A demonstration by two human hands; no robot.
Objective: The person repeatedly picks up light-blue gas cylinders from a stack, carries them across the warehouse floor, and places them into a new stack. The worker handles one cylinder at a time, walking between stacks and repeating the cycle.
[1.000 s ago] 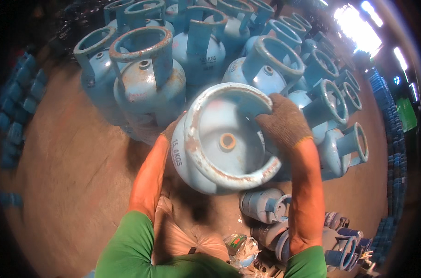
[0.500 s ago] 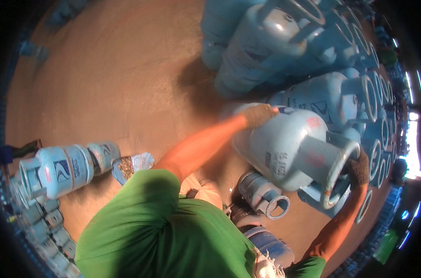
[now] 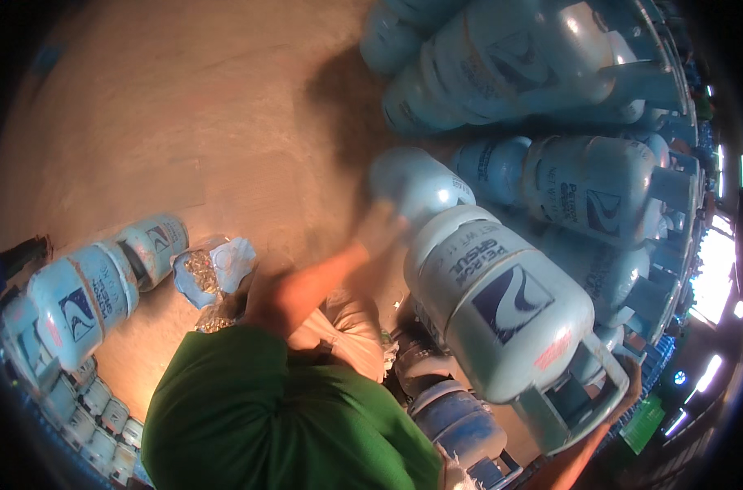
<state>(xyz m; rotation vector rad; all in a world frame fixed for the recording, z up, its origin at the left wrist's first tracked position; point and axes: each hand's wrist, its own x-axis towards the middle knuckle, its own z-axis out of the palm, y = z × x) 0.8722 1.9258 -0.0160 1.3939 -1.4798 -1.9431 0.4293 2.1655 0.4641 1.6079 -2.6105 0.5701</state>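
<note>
1. A pale gas cylinder [image 3: 502, 302] is held tilted in front of the body, to the right, its dark logo panel facing up toward the camera.
2. Its collar [image 3: 543, 420] is gripped by the right hand [image 3: 630, 382], which is partly hidden behind the rim.
3. The left hand [image 3: 381, 231] is blurred and is seen near the cylinder's foot ring [image 3: 438, 230]; whether anything is touched or grasped by it cannot be told. The hands are held well apart.
4. Just beyond the foot ring, a rounded light-blue cylinder [image 3: 416, 181] is seen; whether the pale one is supported by it cannot be told.
5. Blue cylinders [image 3: 580, 184] are massed along the right side.
6. Below the pale cylinder, a dark-blue cylinder [image 3: 457, 420] is partly covered by it.
7. On the left, a crinkled blue sack [image 3: 236, 259] is placed near two blue-painted cylinders [image 3: 85, 302], which are set end to end.
</note>
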